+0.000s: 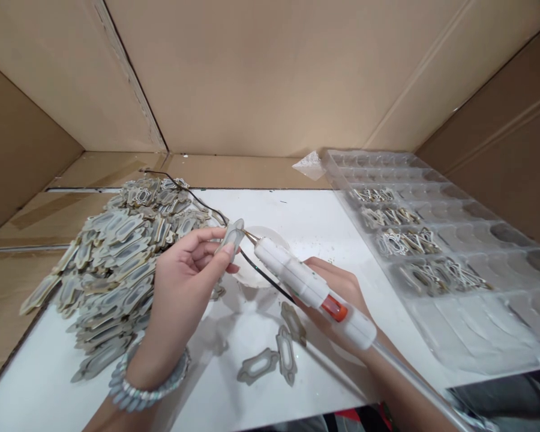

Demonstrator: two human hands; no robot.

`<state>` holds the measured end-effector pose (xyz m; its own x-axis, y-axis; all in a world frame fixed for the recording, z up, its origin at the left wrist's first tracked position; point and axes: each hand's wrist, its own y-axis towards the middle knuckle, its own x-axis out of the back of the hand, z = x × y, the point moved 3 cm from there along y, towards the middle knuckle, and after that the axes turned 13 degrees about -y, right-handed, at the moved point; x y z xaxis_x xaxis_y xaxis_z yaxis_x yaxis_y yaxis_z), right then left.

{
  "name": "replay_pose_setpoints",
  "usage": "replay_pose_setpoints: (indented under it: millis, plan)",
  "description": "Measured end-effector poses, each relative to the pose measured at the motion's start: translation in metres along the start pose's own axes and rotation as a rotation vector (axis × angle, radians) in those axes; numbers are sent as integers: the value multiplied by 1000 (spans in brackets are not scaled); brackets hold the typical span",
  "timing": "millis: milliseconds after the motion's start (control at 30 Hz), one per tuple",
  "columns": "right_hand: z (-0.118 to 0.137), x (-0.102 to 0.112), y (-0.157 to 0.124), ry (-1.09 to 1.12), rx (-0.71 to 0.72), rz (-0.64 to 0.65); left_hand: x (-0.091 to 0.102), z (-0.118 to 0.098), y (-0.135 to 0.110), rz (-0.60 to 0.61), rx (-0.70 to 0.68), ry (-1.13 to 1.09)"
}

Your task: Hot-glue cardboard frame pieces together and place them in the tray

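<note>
Between the thumb and fingers of my left hand (184, 270) is a flat grey frame-shaped piece (232, 239), tilted upright. My right hand (333, 288) wraps round a white glue gun (292, 273) with a brass-coloured nozzle and a red part on its top. The nozzle tip is at the right edge of the held piece; I cannot tell whether they touch. A clear rod (414, 372) extends from the gun's rear toward the lower right. Under both hands lies a round white dish (276, 240), partly covered. Closer to me are loose frame-shaped pieces (287, 355) on the white table.
A large heap of similar grey pieces (117, 252) covers the left side. At right, a clear compartment tray (468, 306) holds several groups of pieces (407, 241). A black cord (204, 204) crosses behind my left hand. Cardboard walls (274, 78) enclose the back and sides.
</note>
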<state>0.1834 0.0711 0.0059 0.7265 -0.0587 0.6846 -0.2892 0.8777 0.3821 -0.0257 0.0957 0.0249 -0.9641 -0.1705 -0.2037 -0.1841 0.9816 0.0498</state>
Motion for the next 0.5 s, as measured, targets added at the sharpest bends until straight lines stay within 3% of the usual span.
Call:
replay_pose_setpoints:
  millis: [300, 367, 500]
  plan:
    - [1, 2, 3, -47, -26, -42, 2, -7, -2, -10, -136, 279]
    - [3, 4, 3, -59, -61, -97, 1, -4, -2, 38, -79, 278]
    - [4, 6, 4, -53, -106, -139, 1, 5, 1, 91, 154, 31]
